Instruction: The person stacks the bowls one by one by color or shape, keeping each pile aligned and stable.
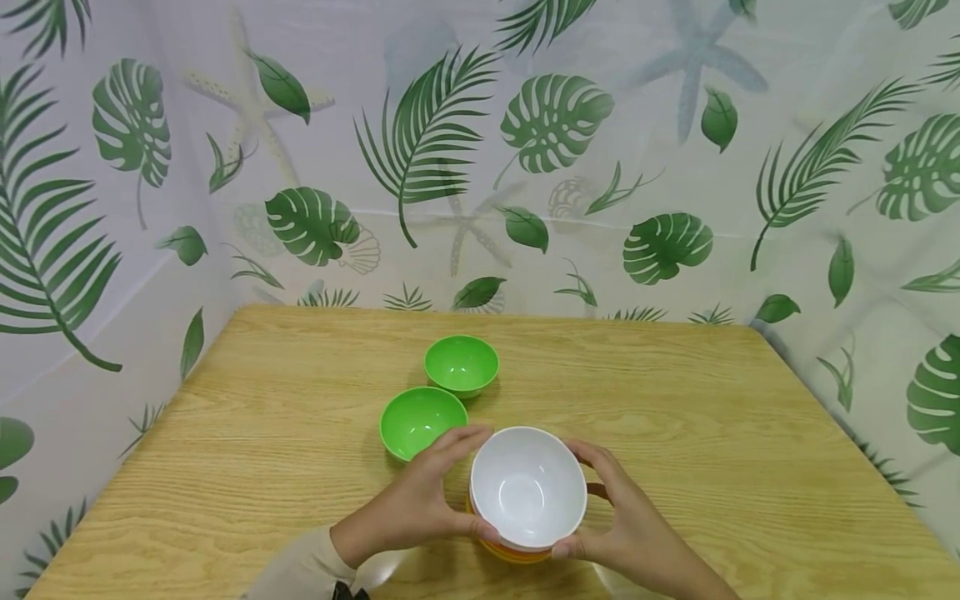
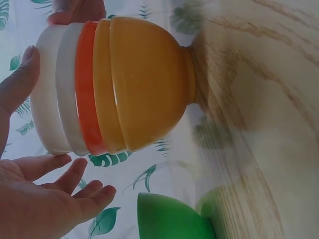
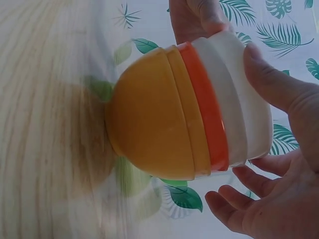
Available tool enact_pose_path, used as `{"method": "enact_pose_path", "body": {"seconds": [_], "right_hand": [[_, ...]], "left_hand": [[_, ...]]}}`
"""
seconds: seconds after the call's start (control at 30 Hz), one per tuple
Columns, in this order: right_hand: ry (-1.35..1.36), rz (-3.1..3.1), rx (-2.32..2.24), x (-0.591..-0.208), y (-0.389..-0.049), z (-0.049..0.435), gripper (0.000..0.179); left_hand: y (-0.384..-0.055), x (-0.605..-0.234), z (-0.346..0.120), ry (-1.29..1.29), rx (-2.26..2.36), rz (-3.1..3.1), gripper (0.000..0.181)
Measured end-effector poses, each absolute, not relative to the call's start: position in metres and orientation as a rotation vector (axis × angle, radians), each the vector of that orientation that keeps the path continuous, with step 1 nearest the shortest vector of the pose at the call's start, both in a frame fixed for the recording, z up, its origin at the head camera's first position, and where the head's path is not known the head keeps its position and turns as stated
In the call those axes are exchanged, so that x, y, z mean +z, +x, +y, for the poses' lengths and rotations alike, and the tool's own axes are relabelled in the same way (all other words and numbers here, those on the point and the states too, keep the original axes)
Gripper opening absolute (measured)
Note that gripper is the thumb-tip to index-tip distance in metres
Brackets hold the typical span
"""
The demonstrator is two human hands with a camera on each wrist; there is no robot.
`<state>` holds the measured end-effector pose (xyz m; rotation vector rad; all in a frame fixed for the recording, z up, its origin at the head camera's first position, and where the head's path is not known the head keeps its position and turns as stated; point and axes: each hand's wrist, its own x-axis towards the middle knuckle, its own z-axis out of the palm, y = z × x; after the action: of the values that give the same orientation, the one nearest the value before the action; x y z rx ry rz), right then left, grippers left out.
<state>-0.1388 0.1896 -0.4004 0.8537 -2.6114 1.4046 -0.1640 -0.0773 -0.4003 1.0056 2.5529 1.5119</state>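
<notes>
Both sides: my left grip and right grip hold the white bowl | it tops a bowl stack midway between the surface side edges | green bowls nearer far edge

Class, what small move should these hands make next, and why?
Probably the left hand and right hand should loosen from the top white bowl: it sits inside the white bowl beneath, while the nearer green bowl and farther green bowl stand outside the stack.
</notes>
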Motion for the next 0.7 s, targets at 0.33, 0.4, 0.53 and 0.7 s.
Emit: {"method": "enact_pose_path", "body": {"seconds": [0.33,0.4,0.53,0.7], "right_hand": [[0.838,-2.625,1.407,-0.4069,-0.1403,0.1881,0.095],[0.828,-2.631,1.406,-0.4072,-0.1402,0.1876,0.094],[0.802,-2.648,1.403,-0.4066,-0.1392,0.1871,0.093],[0.789,-2.669,1.392,-0.4059,-0.138,0.1875,0.09]], "left_hand": [[-0.1655,-0.4028,-0.0783,0.986,1.462,2.557,0.096],[-0.1657,-0.4033,-0.0788,0.983,1.459,2.553,0.095],[-0.1656,-0.4031,-0.0792,0.984,1.458,2.54,0.093],[-0.1658,-0.401,-0.0781,0.949,1.483,2.473,0.089]]}}
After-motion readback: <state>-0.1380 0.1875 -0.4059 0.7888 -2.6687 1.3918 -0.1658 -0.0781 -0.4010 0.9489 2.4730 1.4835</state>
